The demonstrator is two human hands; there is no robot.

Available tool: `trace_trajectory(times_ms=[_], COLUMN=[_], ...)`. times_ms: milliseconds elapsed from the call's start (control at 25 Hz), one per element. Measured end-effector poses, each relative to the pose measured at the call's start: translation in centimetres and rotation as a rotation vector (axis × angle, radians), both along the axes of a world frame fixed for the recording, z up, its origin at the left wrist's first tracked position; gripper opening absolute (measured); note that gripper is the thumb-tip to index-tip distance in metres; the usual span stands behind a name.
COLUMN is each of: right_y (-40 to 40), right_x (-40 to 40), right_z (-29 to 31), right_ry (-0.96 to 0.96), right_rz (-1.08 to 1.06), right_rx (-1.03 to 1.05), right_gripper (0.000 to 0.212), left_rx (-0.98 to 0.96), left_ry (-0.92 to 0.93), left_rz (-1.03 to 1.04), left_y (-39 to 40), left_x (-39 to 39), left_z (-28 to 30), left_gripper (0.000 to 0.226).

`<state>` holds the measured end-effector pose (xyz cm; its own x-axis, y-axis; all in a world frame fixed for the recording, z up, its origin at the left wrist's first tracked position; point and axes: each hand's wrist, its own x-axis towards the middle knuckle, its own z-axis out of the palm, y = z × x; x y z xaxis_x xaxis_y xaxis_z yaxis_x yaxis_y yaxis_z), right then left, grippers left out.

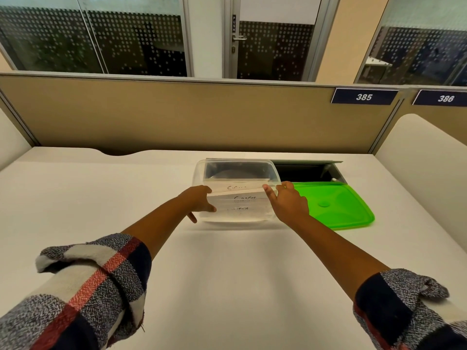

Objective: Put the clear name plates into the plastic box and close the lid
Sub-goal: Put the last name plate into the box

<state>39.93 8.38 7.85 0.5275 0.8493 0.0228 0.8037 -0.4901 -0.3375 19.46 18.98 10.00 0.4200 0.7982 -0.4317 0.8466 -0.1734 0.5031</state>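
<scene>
Nearest, we note both forearms in rolled plaid sleeves (101, 281) reaching across the white desk (227, 274). The left hand (198, 202) and right hand (286, 205) each pinch one end of the clear name plates (238, 202), fingers closed on the stack, thumbs over its short edges. We judge the two-ended hold keeps the plates level while they go down. The stack sits inside the plastic box (199, 173), between the fingers, handwritten labels facing up. Just right of the box lies the green lid (336, 205), flat and off. Behind it, a cable tray (303, 170) stands open.
</scene>
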Motion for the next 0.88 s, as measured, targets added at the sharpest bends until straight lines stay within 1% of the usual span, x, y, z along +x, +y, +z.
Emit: trace_trajectory(times_ms=[120,240,320,600,720,880], right_y=[0.1,0.2,0.3,0.2,0.0,0.0], right_x=[0.1,0.1,0.0,-0.1,-0.2,-0.2], right_z=[-0.2,-0.3,-0.5,-0.8,-1.1,-0.9], right_ry=[-0.051,-0.136,-0.159,-0.151,-0.163,-0.170], right_rz=[0.007,0.024,0.033,0.030,0.033,0.035], right_rx=[-0.059,-0.141,-0.178,-0.189,-0.184,-0.186], right_gripper=[0.064,0.063,0.061,0.068,0.071,0.072], left_rx=[0.049,0.092,0.098,0.138,0.146,0.139], left_ry=[0.099,0.121,0.132,0.145,0.115,0.091], left_rz=[-0.061,-0.078,-0.081,-0.076,-0.063,-0.058], left_y=[-0.2,-0.2,-0.1,0.0,0.1,0.2], left_x=[0.3,0.4,0.3,0.3,0.2,0.1], left_z=[-0.8,-1.2,-1.4,-2.0,-2.3,-2.6], left_gripper=[0.074,0.074,0.074,0.072,0.070,0.073])
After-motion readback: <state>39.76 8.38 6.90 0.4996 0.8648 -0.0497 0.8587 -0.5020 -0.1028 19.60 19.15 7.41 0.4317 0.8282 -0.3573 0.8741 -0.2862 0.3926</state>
